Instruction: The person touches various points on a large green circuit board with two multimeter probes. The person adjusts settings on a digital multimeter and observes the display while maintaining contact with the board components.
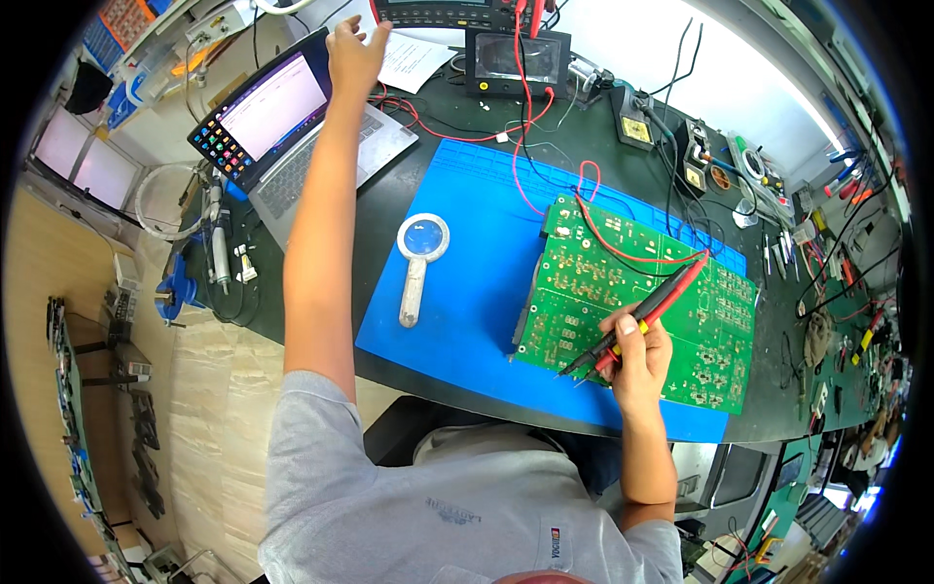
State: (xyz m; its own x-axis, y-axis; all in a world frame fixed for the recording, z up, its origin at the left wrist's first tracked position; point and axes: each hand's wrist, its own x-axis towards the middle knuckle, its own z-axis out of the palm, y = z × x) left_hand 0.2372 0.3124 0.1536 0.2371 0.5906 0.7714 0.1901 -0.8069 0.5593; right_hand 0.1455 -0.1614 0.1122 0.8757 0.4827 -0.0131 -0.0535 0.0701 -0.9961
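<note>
My right hand is closed around a pair of test probes, one red and one black, held side by side with their tips pointing down and left. Beneath it lies a large green circuit board with rows of small solder pads. My left arm stretches far forward past the laptop. At its end my left hand has its fingers apart, by the left end of a red-edged bench meter; whether it touches the meter I cannot tell. I see nothing held in it.
A white-handled magnifying glass lies on the blue mat. Behind are a black device with a dark screen, a soldering iron stand and a sponge tray. Red and black leads run across the mat. Tools crowd the right side.
</note>
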